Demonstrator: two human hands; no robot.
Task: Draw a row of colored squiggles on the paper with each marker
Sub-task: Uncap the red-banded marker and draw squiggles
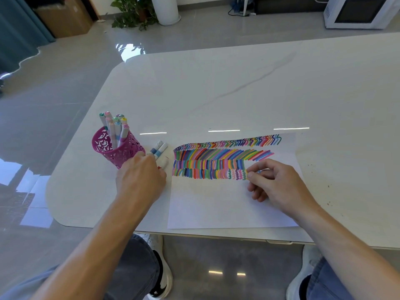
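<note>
A white sheet of paper [216, 204] lies on the table, its upper half covered with rows of coloured strokes and a few squiggles [236, 174] at the right end of the lowest row. My right hand [275, 182] rests on the paper by those squiggles, fingers curled and pinching something small and bluish that is mostly hidden. My left hand [140, 176] reaches over the loose markers [159, 149] lying left of the paper; its fingertips touch them, and whether it grips one is hidden. A pink perforated cup [112, 148] holds several markers.
The white marble table [238, 83] stretches far and right of the paper. Small reddish specks mark the table at the right [329, 191]. The table's near edge runs just below the paper; my knees and shoes sit under it.
</note>
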